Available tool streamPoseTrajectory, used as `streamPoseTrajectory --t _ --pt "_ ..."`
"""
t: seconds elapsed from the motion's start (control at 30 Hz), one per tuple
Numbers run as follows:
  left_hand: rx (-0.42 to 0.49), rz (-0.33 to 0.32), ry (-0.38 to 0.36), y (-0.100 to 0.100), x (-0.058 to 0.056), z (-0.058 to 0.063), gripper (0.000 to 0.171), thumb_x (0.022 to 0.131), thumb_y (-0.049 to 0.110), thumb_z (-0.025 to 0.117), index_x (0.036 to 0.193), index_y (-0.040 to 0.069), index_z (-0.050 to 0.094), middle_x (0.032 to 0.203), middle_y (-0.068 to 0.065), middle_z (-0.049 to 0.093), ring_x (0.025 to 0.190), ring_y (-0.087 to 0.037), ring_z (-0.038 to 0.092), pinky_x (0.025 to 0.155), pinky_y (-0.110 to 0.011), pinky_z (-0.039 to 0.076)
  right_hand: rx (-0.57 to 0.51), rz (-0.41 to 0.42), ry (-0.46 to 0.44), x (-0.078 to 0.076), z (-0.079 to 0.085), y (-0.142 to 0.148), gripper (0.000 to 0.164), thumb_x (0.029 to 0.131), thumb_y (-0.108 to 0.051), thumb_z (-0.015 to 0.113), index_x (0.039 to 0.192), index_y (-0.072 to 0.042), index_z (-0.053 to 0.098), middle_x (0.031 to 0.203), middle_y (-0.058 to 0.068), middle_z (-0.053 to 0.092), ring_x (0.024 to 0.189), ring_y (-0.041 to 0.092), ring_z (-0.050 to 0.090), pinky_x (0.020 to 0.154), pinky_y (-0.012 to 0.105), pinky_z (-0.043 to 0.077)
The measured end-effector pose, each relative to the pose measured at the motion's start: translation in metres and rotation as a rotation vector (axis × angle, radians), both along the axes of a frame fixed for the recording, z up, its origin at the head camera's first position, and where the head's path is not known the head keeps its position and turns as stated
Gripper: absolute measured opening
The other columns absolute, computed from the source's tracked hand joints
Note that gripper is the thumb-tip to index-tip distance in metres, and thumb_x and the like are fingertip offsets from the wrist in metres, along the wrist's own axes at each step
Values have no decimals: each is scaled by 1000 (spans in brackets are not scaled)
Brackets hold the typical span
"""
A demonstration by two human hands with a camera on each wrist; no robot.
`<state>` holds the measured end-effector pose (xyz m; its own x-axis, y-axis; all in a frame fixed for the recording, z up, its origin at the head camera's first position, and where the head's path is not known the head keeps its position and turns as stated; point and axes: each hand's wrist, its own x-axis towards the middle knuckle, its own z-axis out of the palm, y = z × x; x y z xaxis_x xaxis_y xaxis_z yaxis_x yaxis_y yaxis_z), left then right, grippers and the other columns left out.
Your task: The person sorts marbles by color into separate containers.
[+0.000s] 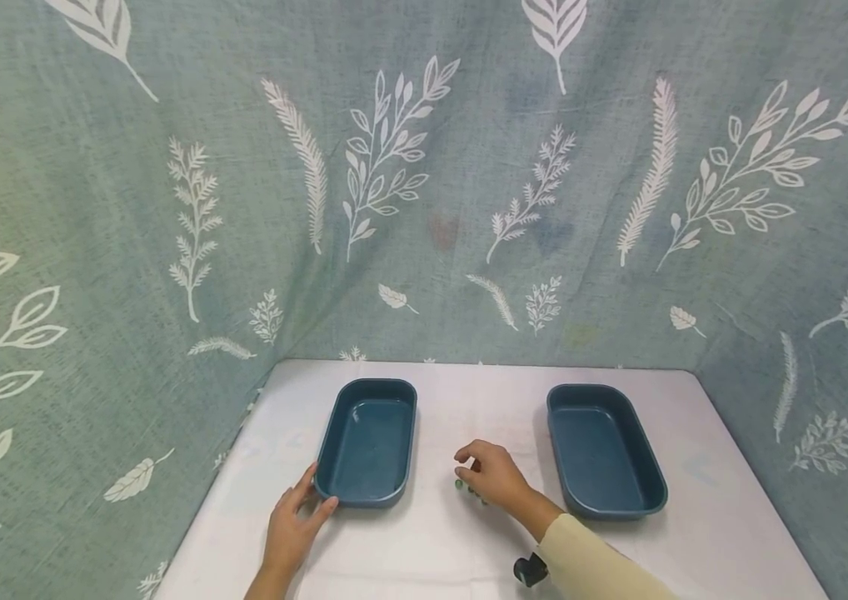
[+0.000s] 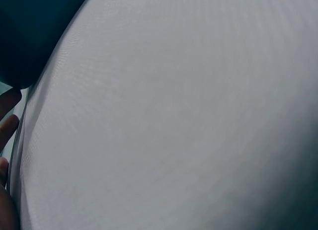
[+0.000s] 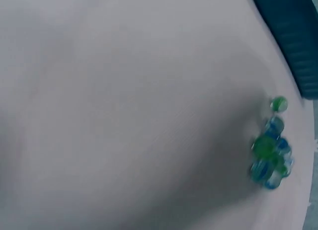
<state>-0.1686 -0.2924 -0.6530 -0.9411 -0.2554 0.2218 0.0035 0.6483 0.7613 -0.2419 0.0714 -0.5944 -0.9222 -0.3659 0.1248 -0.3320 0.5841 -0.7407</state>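
In the head view my left hand (image 1: 291,527) touches the near left corner of a blue tray (image 1: 371,502), its fingers along the outside and the thumb at the near side. Its fingertips (image 2: 10,98) show beside the tray's dark underside at the left wrist view's edge. Over a small cluster of green and blue glass marbles (image 3: 271,158) hovers my right hand (image 1: 495,479), fingers bent with a gap to the thumb. Nothing shows between them. From the head, the hand partly hides the marbles. One green marble (image 3: 279,104) lies slightly apart from the cluster.
A second blue tray (image 1: 652,500) stands to the right of my right hand. Both trays rest on a white-covered table (image 1: 394,558). Behind and at the sides hangs a green leaf-patterned cloth (image 1: 439,300). A black device (image 1: 531,570) sits at my right wrist.
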Motion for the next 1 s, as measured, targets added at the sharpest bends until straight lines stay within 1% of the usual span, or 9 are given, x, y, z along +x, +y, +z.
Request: streamPoseTrajectory --t 0.2,0.3,0.47,0.63,0.8,1.0 --pt "-7 9 -7 -2 0 -1 74 82 50 75 146 27 46 107 -5 70 109 -27 56 98 -54 40 25 23 57 3 -5 13 17 87 -14 74 104 -9 71 86 -11 61 68 5 52 59 23 48" --pt "-5 8 -6 -2 -1 -2 75 82 51 75 146 26 46 108 -5 70 109 -28 56 98 -55 40 27 48 85 6 -8 17 16 87 -13 74 103 -9 71 85 -11 61 68 4 51 58 23 47" --pt "-12 6 -2 -2 -1 -4 75 82 51 75 146 26 46 109 -5 70 110 -28 56 98 -55 40 15 53 79 13 -12 24 14 86 -12 75 99 -9 71 82 -13 59 65 2 52 55 22 48" --pt "-11 2 6 -2 -1 -4 74 82 50 75 146 28 46 108 -5 70 110 -28 56 97 -54 40 1 22 78 22 -16 32 13 84 -10 76 96 -11 71 85 -11 64 65 2 51 54 21 47" --pt "-7 -2 0 -2 0 -4 74 82 49 75 146 28 46 109 -5 70 110 -28 56 97 -55 40 -12 -18 50 31 -19 39 17 81 -9 77 96 -11 70 81 -13 62 63 3 51 52 22 47" --pt "-20 4 1 -3 -1 -3 75 81 50 76 147 27 46 110 -5 70 111 -28 55 98 -55 39 -6 -67 43 33 -25 45 17 82 -10 77 97 -13 71 82 -15 61 64 3 53 54 22 48"
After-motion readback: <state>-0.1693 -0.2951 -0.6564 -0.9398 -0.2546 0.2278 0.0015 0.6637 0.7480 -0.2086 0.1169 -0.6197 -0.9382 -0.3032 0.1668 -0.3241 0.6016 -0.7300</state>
